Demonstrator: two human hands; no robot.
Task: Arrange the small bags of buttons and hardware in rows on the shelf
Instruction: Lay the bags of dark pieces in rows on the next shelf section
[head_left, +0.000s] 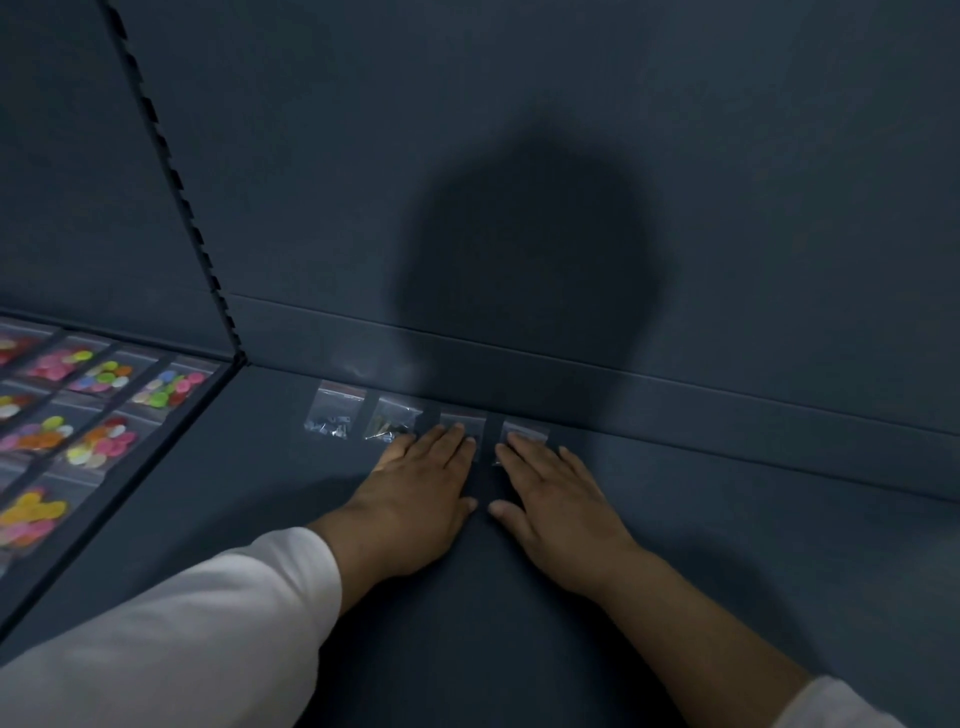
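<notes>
**stitchy:** what's around?
**kel:** Matte dark-blue shelf (727, 545) and a slotted upright (171, 171) to the left. Past that are clear bags of bright round buttons (98, 441) (cut off, can't count).
**stitchy:** and the small ones?
**kel:** Four small clear bags (331, 415) in one row along the back lip. The left hand (421, 493) lies flat with straight fingers half covering the third bag (462, 418). The right hand (556, 499) does likewise on the fourth bag (524, 431).

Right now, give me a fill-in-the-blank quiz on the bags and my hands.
1. The hardware row holds ___ bags.
2. The left hand rests flat, fingers on the ___ bag from the left.
3. The right hand touches the bag at the row's ___ end.
4. The button bags lie to the hands' ___.
Missing: four; third; right; left.
</notes>
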